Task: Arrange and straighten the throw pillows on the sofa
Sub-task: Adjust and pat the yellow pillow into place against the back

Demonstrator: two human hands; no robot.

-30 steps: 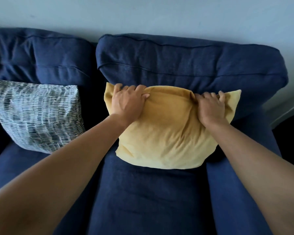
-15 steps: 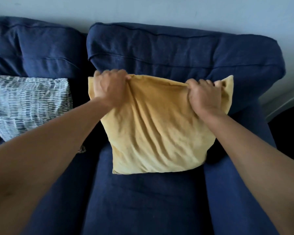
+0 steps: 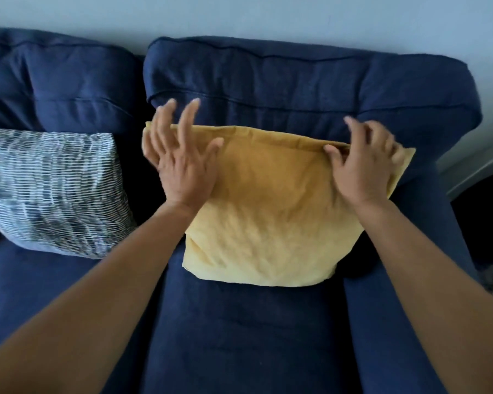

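Note:
A yellow throw pillow [image 3: 271, 223] leans against the right back cushion of the dark blue sofa [image 3: 239, 336]. My left hand [image 3: 182, 163] lies over the pillow's upper left corner, fingers spread and lifted, holding nothing. My right hand [image 3: 362, 163] hovers at the upper right corner, fingers apart and blurred, thumb near the top seam. A blue-and-white striped pillow [image 3: 52, 189] rests against the left back cushion, a dark gap apart from the yellow one.
The sofa's right armrest [image 3: 396, 322] runs down beside the yellow pillow. A pale wall [image 3: 268, 15] rises behind the back cushions. Dark floor space shows past the armrest at far right.
Both hands have let go of the yellow pillow's top corners and opened their fingers. The pillow has settled back against the cushion, its top edge flatter.

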